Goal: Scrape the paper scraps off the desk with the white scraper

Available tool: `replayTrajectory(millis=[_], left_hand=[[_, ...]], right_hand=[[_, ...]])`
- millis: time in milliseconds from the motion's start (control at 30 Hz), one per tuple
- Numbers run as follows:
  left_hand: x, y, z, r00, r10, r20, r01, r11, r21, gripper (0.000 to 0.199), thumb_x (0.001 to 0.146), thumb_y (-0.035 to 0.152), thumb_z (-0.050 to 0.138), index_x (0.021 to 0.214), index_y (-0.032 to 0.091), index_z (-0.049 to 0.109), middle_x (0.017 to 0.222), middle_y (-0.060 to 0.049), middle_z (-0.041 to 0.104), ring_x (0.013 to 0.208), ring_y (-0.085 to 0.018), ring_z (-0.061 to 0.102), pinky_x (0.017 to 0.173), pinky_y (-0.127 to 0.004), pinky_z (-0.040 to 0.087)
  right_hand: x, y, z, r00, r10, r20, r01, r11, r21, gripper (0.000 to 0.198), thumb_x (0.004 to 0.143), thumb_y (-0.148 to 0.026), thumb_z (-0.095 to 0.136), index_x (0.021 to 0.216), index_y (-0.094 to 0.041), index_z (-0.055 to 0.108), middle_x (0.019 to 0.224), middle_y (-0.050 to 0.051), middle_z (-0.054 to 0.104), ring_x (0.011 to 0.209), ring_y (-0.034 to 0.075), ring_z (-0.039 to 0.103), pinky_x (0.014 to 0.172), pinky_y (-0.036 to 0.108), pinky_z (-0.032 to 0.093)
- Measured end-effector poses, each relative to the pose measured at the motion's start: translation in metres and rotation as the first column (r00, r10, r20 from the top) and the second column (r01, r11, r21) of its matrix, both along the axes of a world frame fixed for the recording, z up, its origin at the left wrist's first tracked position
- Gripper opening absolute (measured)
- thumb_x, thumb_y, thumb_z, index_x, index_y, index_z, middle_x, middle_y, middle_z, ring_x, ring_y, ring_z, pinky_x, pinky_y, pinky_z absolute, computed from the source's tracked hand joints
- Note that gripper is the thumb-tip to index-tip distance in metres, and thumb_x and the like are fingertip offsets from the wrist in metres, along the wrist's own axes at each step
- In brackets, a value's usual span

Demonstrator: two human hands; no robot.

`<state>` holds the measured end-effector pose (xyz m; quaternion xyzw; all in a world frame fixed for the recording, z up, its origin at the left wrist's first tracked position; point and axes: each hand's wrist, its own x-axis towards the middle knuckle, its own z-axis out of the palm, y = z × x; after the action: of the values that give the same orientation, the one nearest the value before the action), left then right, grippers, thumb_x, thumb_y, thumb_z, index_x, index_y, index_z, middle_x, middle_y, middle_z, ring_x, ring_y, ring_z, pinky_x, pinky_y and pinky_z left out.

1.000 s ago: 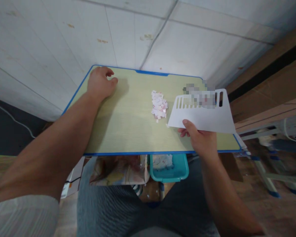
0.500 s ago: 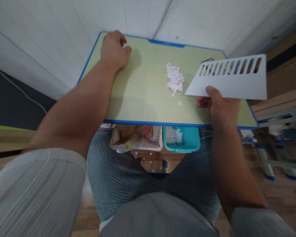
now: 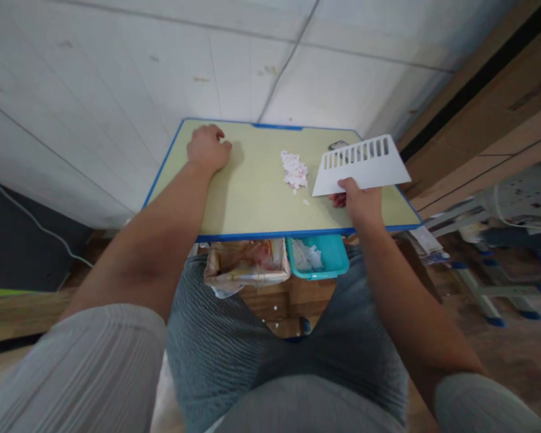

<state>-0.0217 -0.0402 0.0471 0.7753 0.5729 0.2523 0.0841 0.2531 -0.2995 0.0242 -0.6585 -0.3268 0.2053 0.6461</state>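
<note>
My right hand (image 3: 365, 201) grips a flat white panel (image 3: 358, 174) by its lower edge, thumb on top and fingers beneath. The panel has a row of slots along its far side and a slanted left end, and is tilted above the right part of the desk. Left of it, a small heap of white and pinkish paper scraps (image 3: 294, 171) lies on the pale yellow desktop (image 3: 252, 198). My left hand (image 3: 208, 148) rests near the desk's far left corner, loosely curled, thumb apart from the fingers, with nothing visible in it.
Below the desk's near edge are a lined bin (image 3: 246, 278) and a turquoise tub (image 3: 338, 258) with paper scraps inside. A dark object (image 3: 338, 145) lies partly behind the panel. A white wall (image 3: 162, 78) stands behind; more furniture legs (image 3: 478, 294) are at right.
The camera view has shifted, so the desk appears lower and smaller. My right hand still holds the panel, which is angled differently. My left hand stays at the far left of the desk.
</note>
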Motion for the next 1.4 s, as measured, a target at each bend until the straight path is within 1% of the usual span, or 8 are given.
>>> replayTrajectory(millis=[100,233,433,700,933,1133,1267,1400], left_hand=[[-0.009,-0.013,-0.001,0.994,0.023,-0.11,-0.028,0.999,-0.036,0.043,0.107,0.028,0.065,0.146,0.014,0.078,0.16,-0.02,0.071,0.153,-0.042,0.059,0.126,-0.056,0.051],[-0.025,-0.029,-0.008,0.978,-0.008,-0.209,0.0,0.999,-0.038,0.051,0.108,0.038,0.06,0.15,0.015,0.078,0.161,-0.024,0.069,0.153,-0.047,0.06,0.128,-0.062,0.05],[-0.029,-0.048,-0.018,0.962,-0.022,-0.272,0.025,1.0,0.007,0.057,0.114,0.038,0.049,0.159,0.011,0.072,0.168,-0.025,0.066,0.156,-0.046,0.059,0.129,-0.063,0.047],[-0.03,-0.066,-0.019,0.964,0.001,-0.264,0.009,0.999,0.037,0.058,0.118,0.039,0.042,0.164,0.016,0.069,0.175,-0.022,0.06,0.161,-0.047,0.053,0.129,-0.071,0.044],[-0.029,-0.066,-0.015,0.966,0.012,-0.257,-0.012,1.0,0.0,0.061,0.115,0.044,0.046,0.165,0.016,0.07,0.176,-0.021,0.06,0.161,-0.047,0.052,0.13,-0.067,0.044],[-0.028,-0.067,-0.013,0.967,0.023,-0.255,-0.026,1.0,-0.008,0.061,0.114,0.044,0.047,0.162,0.016,0.071,0.175,-0.021,0.061,0.161,-0.046,0.052,0.13,-0.066,0.044],[-0.028,-0.069,-0.011,0.966,0.029,-0.258,-0.032,0.999,-0.006,0.058,0.114,0.043,0.048,0.16,0.018,0.072,0.173,-0.02,0.063,0.159,-0.046,0.053,0.129,-0.066,0.045],[-0.027,-0.07,-0.01,0.967,0.036,-0.253,-0.039,0.999,-0.005,0.057,0.114,0.043,0.048,0.159,0.019,0.073,0.173,-0.02,0.064,0.158,-0.046,0.054,0.129,-0.065,0.045]], right_hand=[[-0.006,0.005,-0.002,1.0,-0.001,-0.031,0.001,1.0,0.005,0.011,0.085,-0.022,0.078,0.085,-0.022,0.067,0.057,-0.001,0.071,0.043,0.014,0.06,0.043,0.022,0.049],[-0.011,0.011,-0.007,0.999,0.018,-0.037,-0.017,1.0,0.022,0.009,0.083,-0.023,0.076,0.087,-0.021,0.068,0.057,0.0,0.072,0.043,0.014,0.061,0.045,0.023,0.051],[-0.007,0.013,-0.015,1.0,0.025,0.001,-0.025,1.0,-0.004,0.009,0.087,-0.028,0.074,0.09,-0.022,0.069,0.063,0.002,0.076,0.048,0.016,0.064,0.05,0.025,0.055],[-0.011,0.008,-0.014,0.995,0.042,0.09,-0.039,0.999,-0.038,0.014,0.089,-0.034,0.077,0.086,-0.025,0.067,0.065,0.003,0.076,0.051,0.018,0.065,0.053,0.03,0.057],[-0.032,-0.001,-0.01,0.976,0.171,0.132,-0.163,0.984,-0.065,0.017,0.088,-0.039,0.074,0.08,-0.024,0.068,0.066,0.005,0.077,0.051,0.018,0.063,0.054,0.031,0.056],[-0.064,-0.013,-0.012,0.946,0.306,0.105,-0.299,0.951,-0.074,0.021,0.085,-0.044,0.075,0.09,-0.024,0.071,0.067,0.004,0.076,0.053,0.02,0.066,0.055,0.032,0.058],[-0.077,-0.021,-0.011,0.92,0.384,0.085,-0.378,0.923,-0.075,0.019,0.086,-0.042,0.077,0.091,-0.024,0.071,0.065,0.004,0.075,0.053,0.021,0.066,0.056,0.035,0.06],[-0.08,-0.024,-0.009,0.906,0.418,0.073,-0.413,0.908,-0.069,0.016,0.088,-0.038,0.079,0.087,-0.024,0.071,0.067,0.006,0.078,0.054,0.022,0.067,0.058,0.037,0.063]])
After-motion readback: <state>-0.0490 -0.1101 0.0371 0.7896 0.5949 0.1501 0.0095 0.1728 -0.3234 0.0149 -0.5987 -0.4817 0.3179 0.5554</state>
